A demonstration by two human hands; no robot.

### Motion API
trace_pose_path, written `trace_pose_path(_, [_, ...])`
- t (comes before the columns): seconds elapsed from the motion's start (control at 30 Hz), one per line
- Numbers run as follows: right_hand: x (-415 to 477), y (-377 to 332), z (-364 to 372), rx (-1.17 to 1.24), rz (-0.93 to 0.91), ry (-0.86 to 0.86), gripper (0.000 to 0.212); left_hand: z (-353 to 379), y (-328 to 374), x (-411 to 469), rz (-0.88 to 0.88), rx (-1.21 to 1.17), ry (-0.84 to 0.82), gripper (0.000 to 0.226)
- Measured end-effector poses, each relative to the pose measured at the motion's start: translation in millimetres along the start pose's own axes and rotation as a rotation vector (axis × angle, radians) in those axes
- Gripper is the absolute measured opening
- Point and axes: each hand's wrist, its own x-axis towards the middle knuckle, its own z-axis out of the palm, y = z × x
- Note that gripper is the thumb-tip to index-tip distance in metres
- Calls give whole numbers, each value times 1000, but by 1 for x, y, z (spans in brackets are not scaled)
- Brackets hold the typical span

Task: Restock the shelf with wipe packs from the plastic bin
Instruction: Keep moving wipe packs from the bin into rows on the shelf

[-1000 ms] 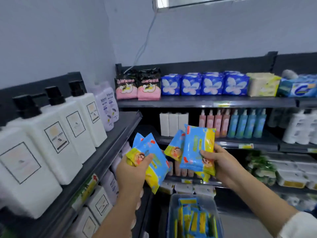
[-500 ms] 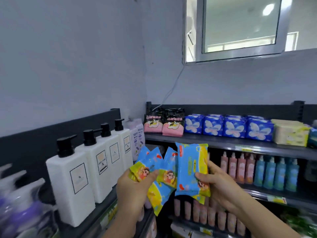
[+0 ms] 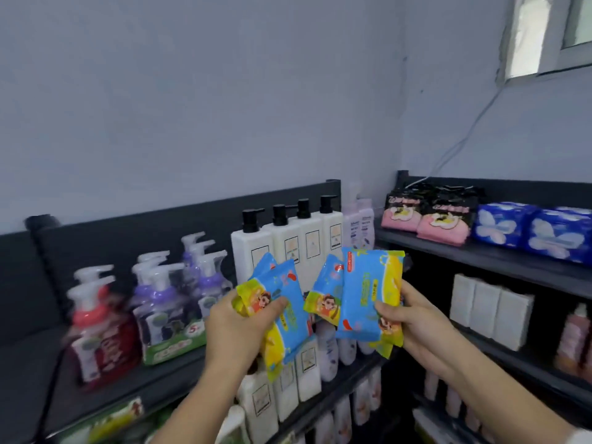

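Note:
My left hand (image 3: 238, 331) grips a small bunch of blue and yellow wipe packs (image 3: 282, 296) at their lower end. My right hand (image 3: 413, 325) holds another bunch of the same wipe packs (image 3: 368, 293), fanned upright, thumb across the front one. Both bunches hang in the air side by side, in front of the corner where the left shelf (image 3: 134, 389) meets the right shelf (image 3: 499, 261). The plastic bin is out of view.
On the left shelf stand red and purple pump bottles (image 3: 160, 312) and tall white pump bottles (image 3: 288, 245). The right shelf carries pink and black packs (image 3: 426, 219) and blue packs (image 3: 531, 233). Lower shelves hold white boxes (image 3: 490, 312) and bottles. A window (image 3: 551, 30) sits top right.
The view has swung up and to the left, so the bin dropped out of view and the left shelf's pump bottles came in. Both hands keep their wipe packs at chest height.

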Motion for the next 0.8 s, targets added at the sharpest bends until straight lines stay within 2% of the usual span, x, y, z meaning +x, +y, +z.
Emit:
trace_pose_path(0.07, [5, 7, 20, 28, 35, -72, 94, -24, -1, -5, 15, 58, 72, 20])
trace_pose_path(0.17, [12, 20, 53, 66, 88, -189, 57, -64, -3, -14, 26, 153, 171, 23])
trace_pose_path(0.23, [17, 28, 76, 83, 116, -237, 52, -92, -3, -19, 19, 210, 224, 25])
trace_pose_path(0.3, [20, 37, 100, 94, 140, -280, 55, -119, -2, -25, 17, 251, 287, 24])
trace_pose_path(0.4, [23, 49, 133, 93, 181, -371, 94, -158, -2, -35, -10, 260, 383, 22])
trace_pose_path(0.43, [24, 53, 144, 90, 192, -394, 101, -171, -2, -39, -22, 255, 410, 22])
trace_pose_path(0.5, [23, 60, 168, 77, 212, -448, 99, -197, -3, -49, -38, 263, 451, 23])
trace_pose_path(0.57, [20, 69, 193, 78, 231, -473, 88, -225, -3, -60, -53, 280, 486, 24])
trace_pose_path(0.7, [9, 96, 246, 102, 270, -514, 105, -284, -3, -86, -89, 279, 579, 29])
trace_pose_path(0.73, [4, 103, 260, 102, 281, -520, 103, -299, -2, -93, -96, 281, 599, 28])
trace_pose_path(0.8, [-7, 114, 287, 103, 304, -539, 76, -330, -2, -106, -110, 281, 647, 24])
